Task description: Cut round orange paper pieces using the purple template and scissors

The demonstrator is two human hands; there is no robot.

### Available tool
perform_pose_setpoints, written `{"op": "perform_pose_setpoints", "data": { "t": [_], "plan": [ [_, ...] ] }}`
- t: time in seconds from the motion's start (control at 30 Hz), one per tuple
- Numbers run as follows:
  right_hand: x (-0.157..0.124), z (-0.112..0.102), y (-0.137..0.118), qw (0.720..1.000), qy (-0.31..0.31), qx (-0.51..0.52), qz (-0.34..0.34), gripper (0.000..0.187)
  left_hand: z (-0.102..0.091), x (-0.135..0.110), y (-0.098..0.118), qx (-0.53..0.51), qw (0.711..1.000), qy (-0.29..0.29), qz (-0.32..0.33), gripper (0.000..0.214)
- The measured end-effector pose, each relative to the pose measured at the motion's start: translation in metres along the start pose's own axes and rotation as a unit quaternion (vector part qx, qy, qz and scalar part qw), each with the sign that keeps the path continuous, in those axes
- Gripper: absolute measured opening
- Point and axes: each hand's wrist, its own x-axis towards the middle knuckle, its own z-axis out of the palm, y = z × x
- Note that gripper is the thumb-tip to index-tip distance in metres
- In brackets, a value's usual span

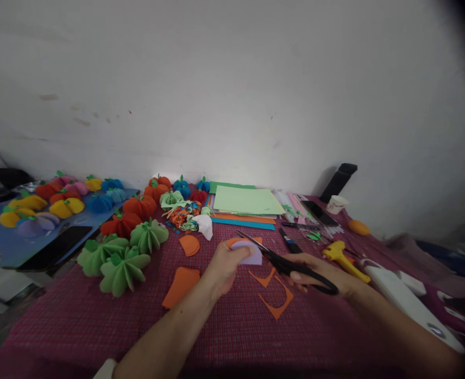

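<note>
Black-handled scissors [285, 265] are the main thing here. They sit over the middle of the counter [232, 326], which is covered in a maroon checked cloth. Their long axis runs on a diagonal: handles low on the right, blades slanting up and to the left, tips pointing away from the person toward the far left. The blades lie across the top edge of a pale lavender paper piece [251, 255]. I honestly can't tell how far apart the blades are.

The right hand [319, 273] has its grip closed through the handle loops, fingers wrapped round them. The left hand's [226, 266] grip is narrow, pinching the lavender piece by its left side. An orange paper sheet [238, 241] peeks out right behind it, and I can't tell if the two are stuck together.

Curved orange paper offcuts [277, 304] lie on the cloth just below the scissors, between the two forearms. A folded orange paper shape [180, 285] sits left of the left wrist, with an orange half-circle [189, 245] a bit further back.

Further left there's a cluster of green paper pumpkins [124, 255], with red, yellow and blue ones behind them. A stack of flat coloured paper sheets [248, 204] lies at the back near the wall. A yellow glue gun [340, 255] is just beyond the right hand.
</note>
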Motion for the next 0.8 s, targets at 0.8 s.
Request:
{"op": "perform_pose_setpoints", "data": {
  "t": [0.8],
  "plan": [
    [-0.002, -0.034, -0.010, 0.993, -0.064, -0.096, 0.011, 0.046, 0.007, -0.004, 0.004, 0.009, 0.999, -0.009, -0.052, 0.020]
  ]
}}
